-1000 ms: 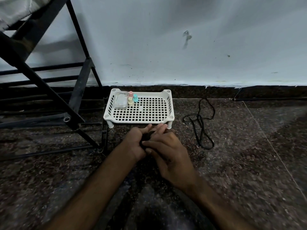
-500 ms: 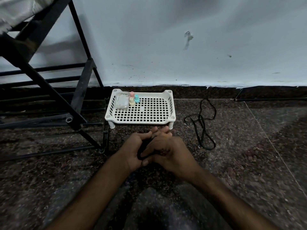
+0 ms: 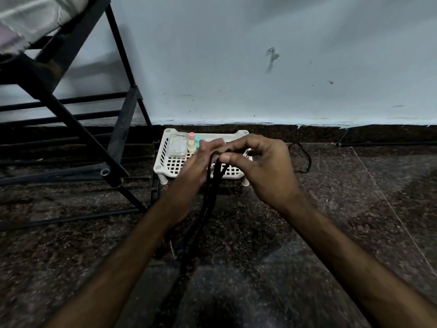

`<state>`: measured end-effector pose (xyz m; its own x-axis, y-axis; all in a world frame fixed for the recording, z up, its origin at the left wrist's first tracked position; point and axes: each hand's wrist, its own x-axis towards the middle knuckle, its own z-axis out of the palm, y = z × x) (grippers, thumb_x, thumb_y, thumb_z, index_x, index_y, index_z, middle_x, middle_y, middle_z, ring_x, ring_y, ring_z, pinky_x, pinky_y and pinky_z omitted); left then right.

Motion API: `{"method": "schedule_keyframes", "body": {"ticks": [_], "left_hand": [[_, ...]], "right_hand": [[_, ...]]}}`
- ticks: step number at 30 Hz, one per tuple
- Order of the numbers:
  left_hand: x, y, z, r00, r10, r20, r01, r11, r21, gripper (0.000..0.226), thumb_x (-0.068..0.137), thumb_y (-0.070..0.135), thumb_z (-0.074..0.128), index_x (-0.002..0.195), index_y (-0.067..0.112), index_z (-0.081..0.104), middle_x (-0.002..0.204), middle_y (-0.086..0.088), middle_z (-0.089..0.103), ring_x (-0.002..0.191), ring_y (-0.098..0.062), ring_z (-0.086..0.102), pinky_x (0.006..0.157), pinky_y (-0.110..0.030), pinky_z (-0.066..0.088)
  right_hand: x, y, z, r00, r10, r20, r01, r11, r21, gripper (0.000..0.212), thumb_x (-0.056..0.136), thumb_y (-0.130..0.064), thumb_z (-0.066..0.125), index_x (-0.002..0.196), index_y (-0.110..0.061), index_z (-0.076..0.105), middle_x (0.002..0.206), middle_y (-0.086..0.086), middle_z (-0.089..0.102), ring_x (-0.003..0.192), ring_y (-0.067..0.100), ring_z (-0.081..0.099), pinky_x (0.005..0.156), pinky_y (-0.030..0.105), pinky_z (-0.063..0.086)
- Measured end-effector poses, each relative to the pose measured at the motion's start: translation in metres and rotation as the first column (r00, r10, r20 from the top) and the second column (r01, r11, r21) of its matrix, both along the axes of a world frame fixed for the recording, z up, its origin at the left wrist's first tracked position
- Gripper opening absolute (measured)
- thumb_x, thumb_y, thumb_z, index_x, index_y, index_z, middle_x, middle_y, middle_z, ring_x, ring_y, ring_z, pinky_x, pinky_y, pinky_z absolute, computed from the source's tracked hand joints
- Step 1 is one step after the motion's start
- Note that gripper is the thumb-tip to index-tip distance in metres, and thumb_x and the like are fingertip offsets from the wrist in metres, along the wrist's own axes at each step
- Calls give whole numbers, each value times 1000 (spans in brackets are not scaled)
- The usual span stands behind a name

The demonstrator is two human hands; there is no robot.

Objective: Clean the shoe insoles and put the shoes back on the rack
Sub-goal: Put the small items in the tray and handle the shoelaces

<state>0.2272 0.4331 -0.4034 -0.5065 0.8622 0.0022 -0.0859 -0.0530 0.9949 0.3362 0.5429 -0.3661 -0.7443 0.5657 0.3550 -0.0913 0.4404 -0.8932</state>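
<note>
Black woven cord (image 3: pixel 209 192) was pinched by thumb and forefinger of the right hand (image 3: pixel 262 171); the grip of the blurred left hand (image 3: pixel 196 170) could not be told.

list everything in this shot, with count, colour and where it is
white tray: one, white plastic grid, on the floor by the wall
clear box: one, see-through, back left of the tray
small bottles: three, pink, cream and teal, beside the clear box
black lace: one, black, hanging down from the hands
black cord: one, black, looped on the floor right of the tray
black metal rack: one, black, at left against the wall
white cloth: one, white, top left, on the rack
wall: pale grey-blue, behind
floor: dark speckled stone
left hand: blurred, against the lace, grip unclear
right hand: pinches the lace between thumb and forefinger
</note>
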Motion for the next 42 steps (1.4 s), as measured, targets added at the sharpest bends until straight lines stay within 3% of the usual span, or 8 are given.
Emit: {"method": "schedule_keyframes", "body": {"ticks": [4,10,17,23,27,30,34,42], "left_hand": [[17,11,8,960,-170,223,165,986,41,47,90,59,38,92,23,67,63,4,49,50,-11,46,56,-31,49],[-5,-7,-13,983,-181,16,180,965,-190,40,98,45,37,79,16,58,54,10,30,42,-5,23,38,-18,19],[-22,-8,-11,846,-268,-461,93,925,-368,40,96,49,37,72,27,61,63,8,49,60,-8,43,59,-31,35],[-22,1,-3,826,-319,-465,168,926,-338,33,99,40,40,100,22,68,91,1,69,88,-17,64,87,-39,48],[-14,1,-4,899,-212,-383,122,961,-247,38,102,33,41,75,23,65,63,9,62,58,-9,56,60,-27,46],[-6,-1,-10,991,49,-122,-74,976,-205,42,101,39,40,66,19,55,54,7,48,49,-8,41,47,-21,34],[2,-2,-18,939,140,314,-107,987,-122,43,99,48,40,70,21,58,80,-10,59,76,-24,55,72,-38,46],[3,5,-12,830,239,503,-230,970,-81,45,101,38,36,121,4,57,123,-7,65,96,-15,63,85,-32,54]], "right_hand": [[-3,11,3,976,-178,-127,140,955,-262,8,79,-6,76,85,-8,73,83,6,74,75,18,71,71,32,58],[18,51,-36,924,-377,-69,313,845,-434,9,82,-6,72,90,-7,72,81,4,71,72,9,66,71,24,53],[37,48,-88,886,-270,377,239,963,129,37,88,-25,67,125,-20,62,116,-6,65,100,5,60,92,30,48],[10,6,-69,921,302,245,-272,951,-150,44,97,-33,52,139,-21,46,130,-5,59,117,5,56,100,26,46],[3,-3,-73,934,327,144,-258,896,-362,24,100,-15,48,121,-6,55,90,0,65,77,10,56,70,24,48],[2,0,-77,958,225,179,-171,946,-276,21,101,-21,47,103,-9,63,91,9,68,82,15,57,77,34,47],[-5,-12,-83,986,26,165,-1,988,-151,26,99,-30,47,87,-15,65,86,0,67,81,15,63,77,39,52],[-24,-59,-83,977,-208,55,213,970,-115,20,103,-20,40,93,-11,54,82,-8,61,72,-2,54,62,17,41]]}}
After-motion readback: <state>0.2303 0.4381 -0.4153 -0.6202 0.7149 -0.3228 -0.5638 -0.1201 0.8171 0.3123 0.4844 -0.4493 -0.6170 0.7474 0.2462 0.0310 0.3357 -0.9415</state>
